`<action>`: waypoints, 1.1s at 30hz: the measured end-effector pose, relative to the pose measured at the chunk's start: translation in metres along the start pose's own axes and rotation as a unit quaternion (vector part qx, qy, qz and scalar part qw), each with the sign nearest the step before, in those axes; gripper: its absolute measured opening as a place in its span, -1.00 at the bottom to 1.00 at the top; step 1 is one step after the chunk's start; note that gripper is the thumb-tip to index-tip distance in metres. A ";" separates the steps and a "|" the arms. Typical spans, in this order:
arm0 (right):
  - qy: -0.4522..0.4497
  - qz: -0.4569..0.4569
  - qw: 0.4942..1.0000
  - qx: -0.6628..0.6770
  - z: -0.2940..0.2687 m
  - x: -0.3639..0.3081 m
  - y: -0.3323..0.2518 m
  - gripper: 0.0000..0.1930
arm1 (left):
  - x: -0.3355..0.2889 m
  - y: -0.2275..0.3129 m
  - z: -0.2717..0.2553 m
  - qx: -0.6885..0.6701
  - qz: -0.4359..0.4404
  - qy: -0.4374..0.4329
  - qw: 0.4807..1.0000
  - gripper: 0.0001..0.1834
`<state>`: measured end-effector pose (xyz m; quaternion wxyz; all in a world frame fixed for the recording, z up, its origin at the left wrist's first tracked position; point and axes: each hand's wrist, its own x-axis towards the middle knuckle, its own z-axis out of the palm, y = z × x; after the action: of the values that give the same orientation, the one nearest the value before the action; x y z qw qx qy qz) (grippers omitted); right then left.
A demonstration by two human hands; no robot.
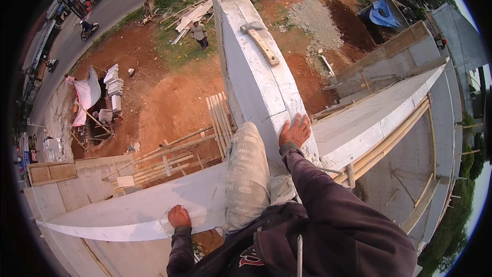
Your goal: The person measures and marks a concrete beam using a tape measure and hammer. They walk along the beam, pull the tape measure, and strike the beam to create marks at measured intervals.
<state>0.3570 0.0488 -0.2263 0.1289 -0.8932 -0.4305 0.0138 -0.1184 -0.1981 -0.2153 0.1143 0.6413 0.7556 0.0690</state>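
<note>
My right hand (295, 131) lies flat, fingers spread, on the white top of a light block wall (281, 115) that runs away from me. Farther along that wall rests a hammer (262, 45) with a wooden handle and a metal head; neither hand touches it. My left hand (179, 216) is closed, its fingers curled, on the white block wall (154, 210) stretching to the left. Whatever those fingers hold, if anything, is hidden. One leg in dusty printed trousers (248, 169) is bent at the corner between the walls.
Red soil (174, 95) lies far below, with bamboo poles (169, 161) on the left. Another block wall (379, 115) runs right, with bamboo along its side. A person (199, 33) stands on the ground near stacked boards (192, 16). A metal rod (300, 256) rises close to my body.
</note>
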 end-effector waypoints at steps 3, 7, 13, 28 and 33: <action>0.024 -0.020 1.000 -0.004 -0.002 -0.003 0.001 -0.41 | -0.001 -0.001 0.002 -0.003 -0.005 0.009 1.000 -0.83; 0.021 -0.022 1.000 0.002 -0.005 0.000 -0.001 -0.40 | 0.005 -0.003 0.001 0.001 0.014 0.012 1.000 -0.87; 0.061 -0.055 0.997 -0.005 0.001 -0.001 0.005 -0.46 | 0.000 -0.005 0.004 -0.033 0.015 0.044 0.998 -0.92; -0.035 -0.163 0.979 0.116 0.013 0.221 -0.171 -0.39 | 0.001 -0.012 0.009 0.009 -0.054 -0.103 0.993 -0.72; -0.210 -0.159 0.942 0.209 0.020 0.264 -0.191 -0.41 | -0.003 -0.008 0.008 0.000 0.010 0.029 1.000 -0.76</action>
<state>0.3742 0.3711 -0.1770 0.2197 -0.7431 -0.5716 0.2699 -0.1238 -0.2027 -0.2251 0.0919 0.6468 0.7519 0.0886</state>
